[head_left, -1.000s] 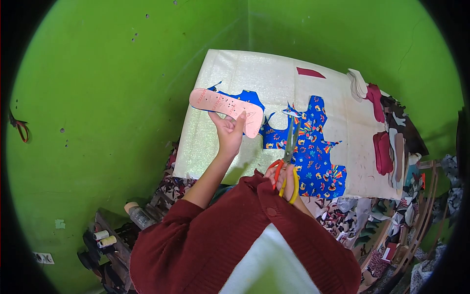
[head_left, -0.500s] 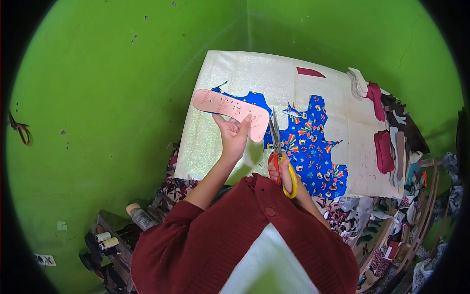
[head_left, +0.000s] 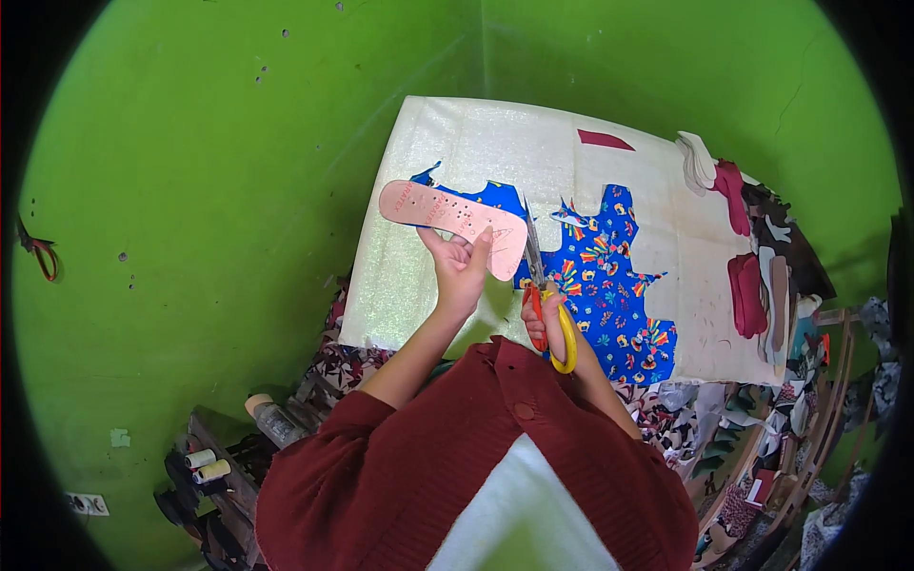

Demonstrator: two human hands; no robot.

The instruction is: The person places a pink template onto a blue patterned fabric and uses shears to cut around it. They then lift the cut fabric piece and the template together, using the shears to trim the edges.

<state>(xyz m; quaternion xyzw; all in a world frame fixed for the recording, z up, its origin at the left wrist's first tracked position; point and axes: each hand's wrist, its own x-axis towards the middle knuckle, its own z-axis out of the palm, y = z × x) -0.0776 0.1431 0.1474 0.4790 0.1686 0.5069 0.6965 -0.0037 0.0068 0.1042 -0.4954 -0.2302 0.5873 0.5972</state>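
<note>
My left hand (head_left: 461,271) is closed on a pink insole (head_left: 428,206), thumb on top and fingers beneath. The insole has red lettering and small holes. Blue printed fabric sticks out behind its far edge. My right hand (head_left: 545,319) grips scissors (head_left: 563,333) with one orange and one yellow handle. Their blades point away from me, beside the insole's wide right end and over the blue fabric. A larger piece of the blue patterned fabric (head_left: 609,295), with cut-out edges, lies on the table to the right of the scissors.
The table has a whitish cover (head_left: 486,128). A maroon scrap (head_left: 605,140) lies at its far side. Stacked maroon pieces (head_left: 746,295) and pale pieces (head_left: 695,162) line the right edge. Thread spools (head_left: 211,471) stand low left. Fabric scraps (head_left: 685,419) lie below the table's near edge.
My left hand and the insole have shifted slightly right and towards me. The scissor handles have turned a little and the blades look closer together.
</note>
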